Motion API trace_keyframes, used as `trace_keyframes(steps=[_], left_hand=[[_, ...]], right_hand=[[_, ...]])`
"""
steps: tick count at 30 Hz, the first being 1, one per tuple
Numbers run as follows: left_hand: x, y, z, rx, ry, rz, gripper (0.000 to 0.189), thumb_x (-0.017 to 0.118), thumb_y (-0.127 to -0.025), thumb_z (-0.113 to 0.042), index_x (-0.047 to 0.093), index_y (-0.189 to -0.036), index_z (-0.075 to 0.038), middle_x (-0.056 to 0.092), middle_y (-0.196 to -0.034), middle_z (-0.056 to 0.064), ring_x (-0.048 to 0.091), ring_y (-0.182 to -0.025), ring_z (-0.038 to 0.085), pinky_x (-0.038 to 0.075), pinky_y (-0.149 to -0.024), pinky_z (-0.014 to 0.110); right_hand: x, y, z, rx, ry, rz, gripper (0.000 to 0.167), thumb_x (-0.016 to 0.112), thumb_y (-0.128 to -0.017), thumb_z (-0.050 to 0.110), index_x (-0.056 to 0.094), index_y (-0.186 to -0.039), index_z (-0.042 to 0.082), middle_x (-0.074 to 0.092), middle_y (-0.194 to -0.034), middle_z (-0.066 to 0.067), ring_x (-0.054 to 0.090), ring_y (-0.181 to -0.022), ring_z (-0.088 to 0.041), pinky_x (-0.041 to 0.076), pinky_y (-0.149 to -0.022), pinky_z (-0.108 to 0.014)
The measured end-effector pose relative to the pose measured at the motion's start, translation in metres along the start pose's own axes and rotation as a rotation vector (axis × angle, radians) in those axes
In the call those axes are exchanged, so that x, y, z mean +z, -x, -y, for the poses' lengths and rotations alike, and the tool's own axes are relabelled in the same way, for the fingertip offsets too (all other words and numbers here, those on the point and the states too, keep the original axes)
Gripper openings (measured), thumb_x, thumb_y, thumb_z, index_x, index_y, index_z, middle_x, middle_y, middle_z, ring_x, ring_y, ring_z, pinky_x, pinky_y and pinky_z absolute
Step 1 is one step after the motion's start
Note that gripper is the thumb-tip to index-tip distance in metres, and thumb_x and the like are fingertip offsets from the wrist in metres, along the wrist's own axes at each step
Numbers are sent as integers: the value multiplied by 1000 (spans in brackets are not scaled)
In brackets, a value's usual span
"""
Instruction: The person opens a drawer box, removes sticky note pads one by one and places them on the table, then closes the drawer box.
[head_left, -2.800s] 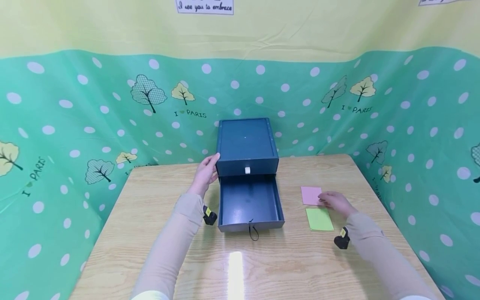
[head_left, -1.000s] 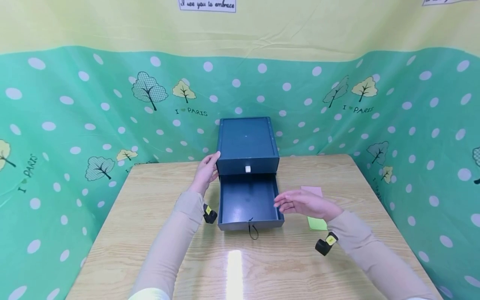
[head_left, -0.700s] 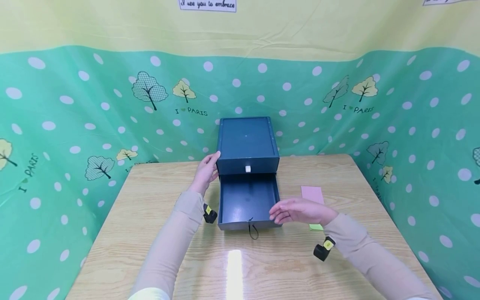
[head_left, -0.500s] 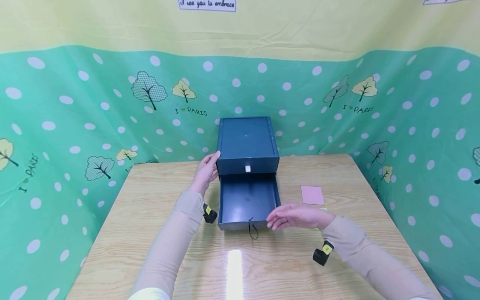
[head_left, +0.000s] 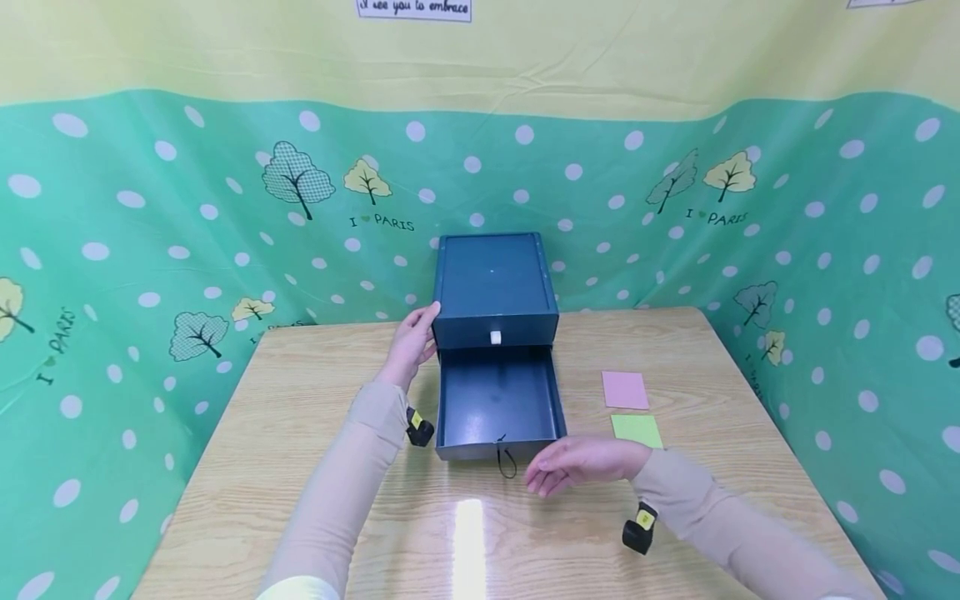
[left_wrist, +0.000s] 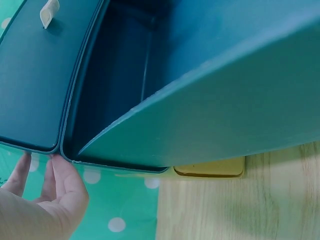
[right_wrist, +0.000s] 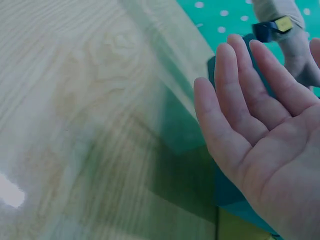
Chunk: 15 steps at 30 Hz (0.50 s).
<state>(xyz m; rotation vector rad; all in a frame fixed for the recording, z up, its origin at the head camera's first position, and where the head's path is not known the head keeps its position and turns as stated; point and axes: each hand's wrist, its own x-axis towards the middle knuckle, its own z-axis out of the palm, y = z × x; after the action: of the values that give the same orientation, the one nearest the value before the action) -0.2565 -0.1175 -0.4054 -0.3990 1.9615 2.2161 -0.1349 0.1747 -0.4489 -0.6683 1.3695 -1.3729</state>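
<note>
A dark blue drawer box (head_left: 493, 279) stands at the back of the table, with a white knob (head_left: 495, 337) on its upper front. Its lower drawer (head_left: 501, 450) is pulled out, and a black cord loop (head_left: 507, 463) hangs from that drawer's front. My left hand (head_left: 409, 346) rests against the box's left side; in the left wrist view the fingertips of the left hand (left_wrist: 52, 200) touch the box's edge. In front of the drawer's right corner hovers my right hand (head_left: 585, 462), apart from it and holding nothing. The right wrist view shows the palm of this hand (right_wrist: 270, 145), fingers extended.
To the right of the drawer, a pink paper square (head_left: 624, 390) and a light green paper square (head_left: 636, 429) lie on the wooden table (head_left: 322, 433). My right arm partly covers the green one. A patterned green cloth (head_left: 225, 208) hangs behind and at both sides.
My right hand has moved from the paper squares across to the drawer's right edge, then down toward me past its front corner. The left hand, box and drawer stay in place.
</note>
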Motion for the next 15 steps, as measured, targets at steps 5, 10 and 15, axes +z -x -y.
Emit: trace_keyframes(steps=[5, 10, 15], left_hand=[[1, 1, 0, 6, -4, 3, 53, 54, -94, -42, 46, -137, -12, 45, -138, 7, 47, -121, 26, 40, -103, 41], [0, 0, 1, 2, -9, 3, 54, 54, -94, -42, 46, -137, -12, 45, -139, 7, 47, -122, 26, 40, -102, 41], [1, 0, 1, 5, -6, -2, 54, 55, -93, -43, 47, -136, -12, 45, -139, 7, 48, -121, 26, 41, -101, 40]], right_hand=[[5, -7, -8, 87, 3, -70, 46, 46, -99, 21, 48, -122, -19, 63, -116, -23, 64, -94, -10, 40, -101, -52], [8, -12, -16, 139, -38, -107, 43, 47, -99, 19, 50, -119, -19, 63, -113, -24, 64, -91, -10, 44, -99, -48], [7, -18, -23, 147, -80, -127, 42, 47, -99, 19, 51, -119, -18, 67, -109, -14, 64, -91, -12, 44, -99, -47]])
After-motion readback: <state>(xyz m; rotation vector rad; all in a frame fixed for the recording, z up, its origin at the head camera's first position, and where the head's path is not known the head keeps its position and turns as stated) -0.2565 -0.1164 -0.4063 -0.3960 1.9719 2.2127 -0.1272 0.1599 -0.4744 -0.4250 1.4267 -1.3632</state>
